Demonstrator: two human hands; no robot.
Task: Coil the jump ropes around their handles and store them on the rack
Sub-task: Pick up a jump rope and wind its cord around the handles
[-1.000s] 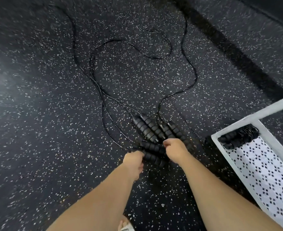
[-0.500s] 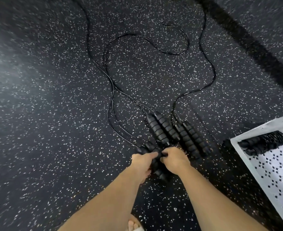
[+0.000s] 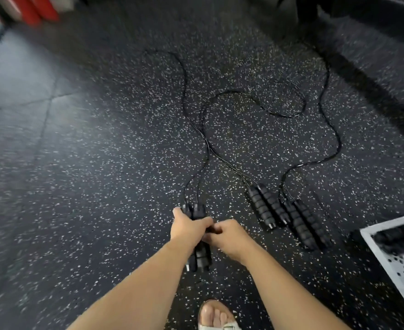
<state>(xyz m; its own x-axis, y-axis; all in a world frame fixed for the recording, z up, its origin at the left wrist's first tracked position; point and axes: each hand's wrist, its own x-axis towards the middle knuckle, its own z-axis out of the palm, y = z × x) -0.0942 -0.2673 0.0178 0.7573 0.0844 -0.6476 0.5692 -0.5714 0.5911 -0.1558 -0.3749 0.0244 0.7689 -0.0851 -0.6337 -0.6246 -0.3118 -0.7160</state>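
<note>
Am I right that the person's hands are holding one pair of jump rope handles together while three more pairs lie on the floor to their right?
Not quite: the head view shows two more pairs on the floor, not three. The left hand grips the held handles with the right hand beside it, and the two other pairs lie on the floor to their right.

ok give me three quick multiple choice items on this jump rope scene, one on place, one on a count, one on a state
1. Where is the white rack?
A. far left
B. lower right
C. top centre

2. How many handles on the floor lie untouched?
A. two
B. four
C. six

3. The handle pair in the left hand is:
A. held together
B. lying on the rack
C. already coiled

Answers: 1 B, the rack's corner shows at the lower right edge. 2 B, two pairs lie side by side. 3 A, the left hand grips both, the right hand beside it.
</note>
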